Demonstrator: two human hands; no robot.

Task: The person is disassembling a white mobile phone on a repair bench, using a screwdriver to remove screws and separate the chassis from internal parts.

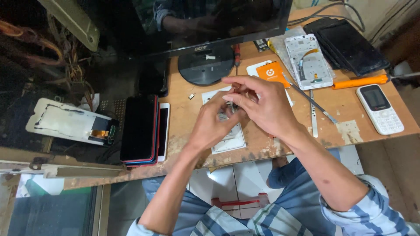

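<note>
Together, both hands, left hand and right hand, pinch a small part above the white phone frame.

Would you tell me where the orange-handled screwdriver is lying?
The orange-handled screwdriver lies at the bench's right, between the white phone frame and the white keypad phone.

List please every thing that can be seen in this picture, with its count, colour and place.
Small part: one, metallic, pinched between both hands.
White phone frame: one, under the hands.
Stack of phones: several, black and red, one white beside, left on bench.
Monitor: one, black, at back, on round stand.
Orange card: one, behind the hands.
Opened white phone shell: one, back right.
Dark screens: several, far right corner.
Orange-handled screwdriver: one, right.
Keypad phone: one, white, right edge.
Wooden bench: one, worn.
Left hand: centre.
Right hand: centre.
</note>
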